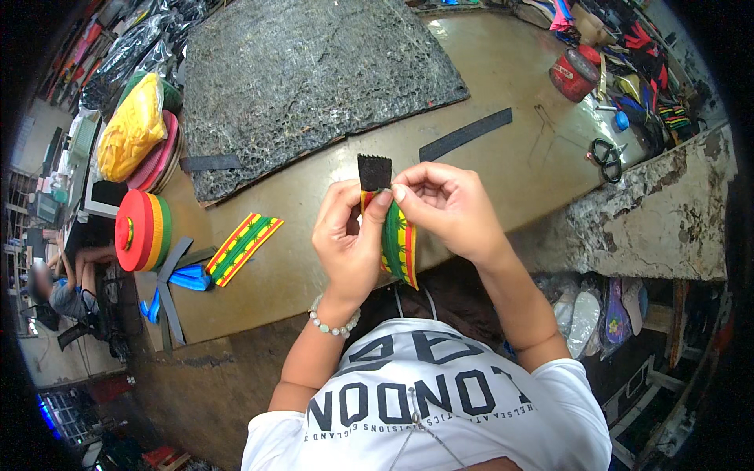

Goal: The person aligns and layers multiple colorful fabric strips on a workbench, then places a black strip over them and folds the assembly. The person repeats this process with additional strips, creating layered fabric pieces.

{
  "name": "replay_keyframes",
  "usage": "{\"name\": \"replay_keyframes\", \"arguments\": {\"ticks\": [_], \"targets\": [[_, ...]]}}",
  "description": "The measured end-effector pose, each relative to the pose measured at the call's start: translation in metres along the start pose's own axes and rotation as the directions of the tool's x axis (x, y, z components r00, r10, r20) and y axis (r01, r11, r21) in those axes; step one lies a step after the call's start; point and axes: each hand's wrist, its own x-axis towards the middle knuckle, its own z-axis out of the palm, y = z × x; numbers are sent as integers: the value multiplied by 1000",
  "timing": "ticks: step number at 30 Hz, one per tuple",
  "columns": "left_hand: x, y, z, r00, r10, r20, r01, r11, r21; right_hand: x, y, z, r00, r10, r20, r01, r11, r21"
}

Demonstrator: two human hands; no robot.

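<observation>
Between my two hands is a patterned strap [407, 245] in green, yellow and red, with a black zigzag-edged end piece [375, 172] standing up from it. My left hand [351, 235] pinches the strap where the black piece meets the coloured band. My right hand [449, 206] presses thumb and fingertips together at the strap's right edge; anything small inside that pinch is too hidden to make out. Another strap piece [245, 249] of the same pattern lies on the table to the left, beside blue ribbon [188, 277] and dark strips [168, 292].
A rough dark slab [314, 78] covers the table's [298, 290] far left. One black strip [466, 134] lies beyond my hands. Striped rolls [144, 230] stand left, scissors [605, 160] and a red jar [574, 74] right. A seated person [71, 294] is far left.
</observation>
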Motion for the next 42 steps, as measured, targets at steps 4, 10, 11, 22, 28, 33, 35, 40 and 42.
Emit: {"name": "replay_keyframes", "arguments": {"ticks": [4, 10, 11, 22, 28, 33, 35, 40, 42], "targets": [[0, -12, -2, 999, 28, -27, -25, 994, 102, 10, 18, -1, 1000, -1, 30, -1, 998, 66], [0, -20, -16, 997, -73, -23, 74, 993, 92, 12, 29, 5, 998, 19, 55, -17, 999, -38], [0, -20, -17, 969, -246, 18, 247, 967, -64, 16, 26, 6, 999, 27, 20, -26, 997, -70], [7, -24, -69, 841, -540, 15, 507, 779, -368, -13, 47, -29, 870, -67, -489, 157, 977, 144], [29, 19, -97, 828, -495, 262, 493, 867, 80, -54, -56, 11, 956, 293, -4, -229, 739, -633], [29, 46, -87, 844, -306, 442, 283, 952, 118, 8, -48, 28, 880, -116, 460, 421, 639, -644], [26, 48, -86, 946, -168, 277, 145, 984, 99, 12, -39, 29, 926, 99, 365, 109, 854, -508], [4, 42, -82, 931, -362, 42, 352, 863, -363, 8, -37, 42, 955, 186, 233, -118, 953, -280], [-5, 39, -78, 924, -368, 103, 377, 834, -403, 7, -40, 48, 962, 196, 190, -138, 950, -280]]}}
